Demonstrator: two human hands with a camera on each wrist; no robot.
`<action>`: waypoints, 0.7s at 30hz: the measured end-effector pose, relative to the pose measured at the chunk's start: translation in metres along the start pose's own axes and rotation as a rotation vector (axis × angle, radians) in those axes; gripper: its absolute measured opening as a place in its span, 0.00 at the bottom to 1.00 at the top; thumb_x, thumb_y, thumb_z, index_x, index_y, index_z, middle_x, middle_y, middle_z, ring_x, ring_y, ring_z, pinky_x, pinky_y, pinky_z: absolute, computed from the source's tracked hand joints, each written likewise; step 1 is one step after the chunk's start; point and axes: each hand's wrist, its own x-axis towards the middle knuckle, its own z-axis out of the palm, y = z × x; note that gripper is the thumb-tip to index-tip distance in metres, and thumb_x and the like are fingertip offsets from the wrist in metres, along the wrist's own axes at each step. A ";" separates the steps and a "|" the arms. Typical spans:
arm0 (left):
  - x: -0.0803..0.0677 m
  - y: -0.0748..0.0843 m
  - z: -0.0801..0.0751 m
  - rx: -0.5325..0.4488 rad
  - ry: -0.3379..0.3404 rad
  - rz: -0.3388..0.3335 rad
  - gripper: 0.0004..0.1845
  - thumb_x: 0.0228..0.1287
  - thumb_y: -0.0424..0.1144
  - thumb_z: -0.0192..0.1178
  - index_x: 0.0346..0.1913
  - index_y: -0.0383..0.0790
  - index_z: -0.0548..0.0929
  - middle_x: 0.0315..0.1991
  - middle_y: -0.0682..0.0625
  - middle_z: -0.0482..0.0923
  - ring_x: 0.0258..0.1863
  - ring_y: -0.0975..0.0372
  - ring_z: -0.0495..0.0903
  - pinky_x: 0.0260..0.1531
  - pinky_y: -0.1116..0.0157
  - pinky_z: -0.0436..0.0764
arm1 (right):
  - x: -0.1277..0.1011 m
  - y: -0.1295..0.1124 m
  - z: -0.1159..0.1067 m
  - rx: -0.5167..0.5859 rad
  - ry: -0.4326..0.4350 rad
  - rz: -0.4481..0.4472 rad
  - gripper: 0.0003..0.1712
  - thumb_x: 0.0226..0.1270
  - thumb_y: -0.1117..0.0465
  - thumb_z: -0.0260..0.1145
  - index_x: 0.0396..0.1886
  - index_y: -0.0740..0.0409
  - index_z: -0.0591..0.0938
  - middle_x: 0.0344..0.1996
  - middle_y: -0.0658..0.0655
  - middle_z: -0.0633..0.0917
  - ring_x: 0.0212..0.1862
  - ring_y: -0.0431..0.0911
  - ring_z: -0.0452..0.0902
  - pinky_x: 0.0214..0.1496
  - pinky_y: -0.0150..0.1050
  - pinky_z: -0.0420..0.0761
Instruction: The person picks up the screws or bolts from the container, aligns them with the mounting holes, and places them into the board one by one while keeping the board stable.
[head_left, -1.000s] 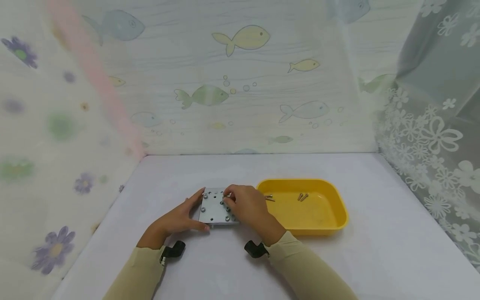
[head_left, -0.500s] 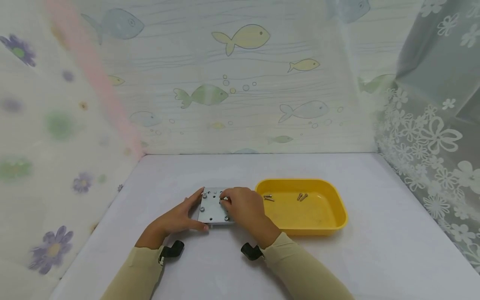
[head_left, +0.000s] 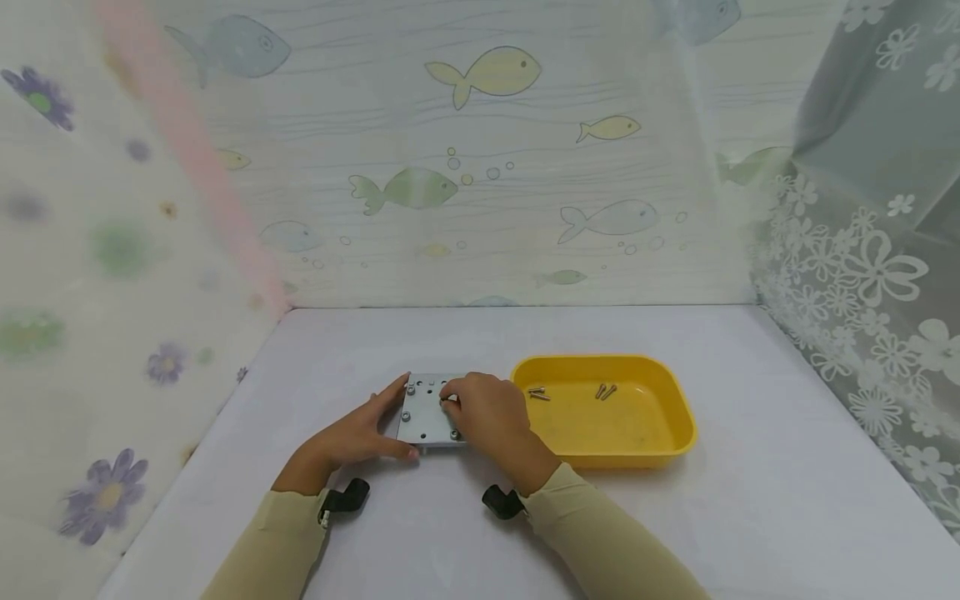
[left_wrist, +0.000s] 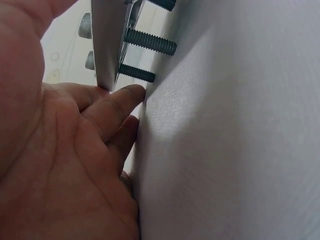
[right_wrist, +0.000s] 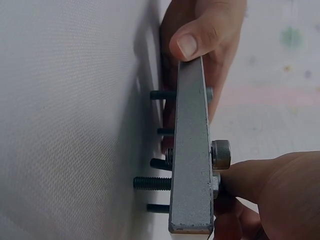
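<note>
A silver metal plate (head_left: 429, 421) is held level just above the table, with several socket-head bolts (head_left: 406, 417) through its holes. My left hand (head_left: 358, 433) grips its left side, thumb at the near edge and fingers at the far edge. In the left wrist view, threaded shanks (left_wrist: 150, 41) stick out below the plate. My right hand (head_left: 491, 414) is over the plate's right part, fingertips pinching a bolt that they mostly hide. The right wrist view shows the plate's edge (right_wrist: 191, 150), with a thick bolt head (right_wrist: 221, 154) standing beside the right fingers.
A yellow tray (head_left: 678, 433) stands just right of my right hand, with several loose bolts (head_left: 606, 392) inside. The white table (head_left: 772, 500) reaches back to a fish-patterned curtain (head_left: 480, 250). More curtains hang at both sides.
My right hand has shifted slightly left over the plate, covering more of its right side, and its fingers have turned a little. The left hand and plate stay nearly still.
</note>
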 end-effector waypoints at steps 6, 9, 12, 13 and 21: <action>0.003 -0.005 0.001 0.002 0.004 -0.007 0.70 0.45 0.55 0.82 0.85 0.62 0.43 0.85 0.52 0.48 0.84 0.44 0.27 0.78 0.36 0.32 | 0.000 0.000 0.000 0.011 -0.015 0.011 0.09 0.71 0.46 0.70 0.48 0.31 0.91 0.46 0.41 0.90 0.50 0.40 0.86 0.40 0.40 0.83; 0.003 -0.005 0.001 0.016 0.009 -0.016 0.70 0.44 0.56 0.82 0.84 0.64 0.44 0.85 0.54 0.49 0.84 0.43 0.27 0.78 0.35 0.33 | 0.000 0.000 -0.001 0.015 -0.021 0.018 0.09 0.71 0.46 0.70 0.48 0.32 0.91 0.47 0.41 0.90 0.51 0.41 0.86 0.42 0.40 0.84; 0.003 -0.004 0.000 0.024 0.009 -0.017 0.70 0.44 0.56 0.83 0.84 0.64 0.44 0.84 0.54 0.49 0.84 0.43 0.27 0.77 0.34 0.33 | 0.001 -0.001 -0.001 0.013 -0.023 0.023 0.10 0.71 0.46 0.70 0.48 0.32 0.91 0.49 0.41 0.90 0.53 0.41 0.86 0.44 0.42 0.85; 0.003 -0.003 0.000 0.022 0.008 -0.016 0.70 0.44 0.56 0.83 0.84 0.64 0.44 0.85 0.53 0.49 0.84 0.43 0.27 0.78 0.35 0.32 | 0.002 -0.001 -0.001 0.014 -0.025 0.024 0.10 0.71 0.46 0.70 0.49 0.32 0.91 0.49 0.41 0.90 0.53 0.41 0.86 0.45 0.43 0.86; 0.003 -0.004 0.000 0.003 0.000 -0.026 0.70 0.45 0.55 0.83 0.85 0.62 0.43 0.85 0.52 0.47 0.84 0.43 0.26 0.77 0.35 0.32 | 0.004 -0.001 0.003 0.004 -0.031 0.024 0.10 0.72 0.45 0.69 0.49 0.31 0.91 0.50 0.40 0.90 0.54 0.41 0.86 0.44 0.43 0.86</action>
